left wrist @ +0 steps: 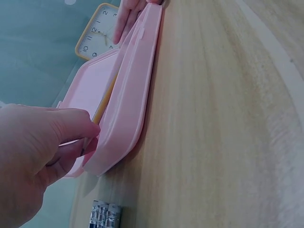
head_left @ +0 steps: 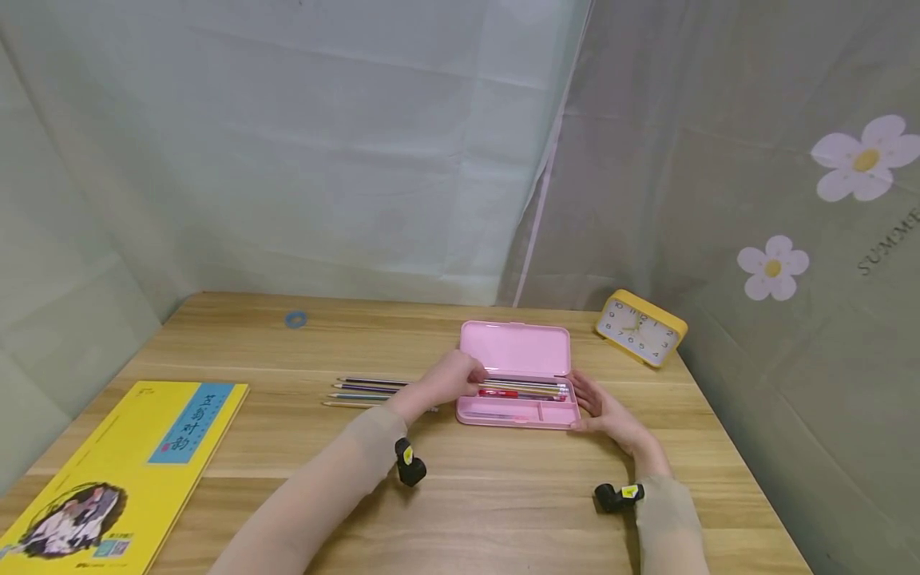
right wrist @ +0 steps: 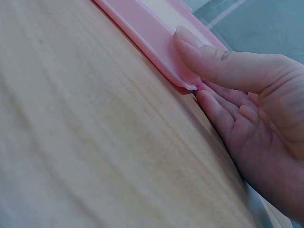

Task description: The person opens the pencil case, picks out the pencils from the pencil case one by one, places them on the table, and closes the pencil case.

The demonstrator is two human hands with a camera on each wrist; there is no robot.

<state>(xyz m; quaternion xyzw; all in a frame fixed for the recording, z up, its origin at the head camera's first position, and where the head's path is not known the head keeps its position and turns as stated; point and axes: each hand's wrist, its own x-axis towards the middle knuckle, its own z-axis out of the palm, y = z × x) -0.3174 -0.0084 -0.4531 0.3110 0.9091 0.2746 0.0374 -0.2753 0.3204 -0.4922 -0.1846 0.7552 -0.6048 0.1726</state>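
Pencil (left wrist: 105, 101) of slim yellow wood, sharpened tip leftward, lengthwise along open-lidded pink plastic case (head_left: 513, 349), pinched in left hand (head_left: 447, 377), with right hand (head_left: 605, 413) gripping case's right end.

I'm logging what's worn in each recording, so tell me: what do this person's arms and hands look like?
Both sleeves are pale beige and end near the wrists. At each wrist sits a small black device bearing a yellow marking. The left hand and right hand are ungloved, the fingers bare.
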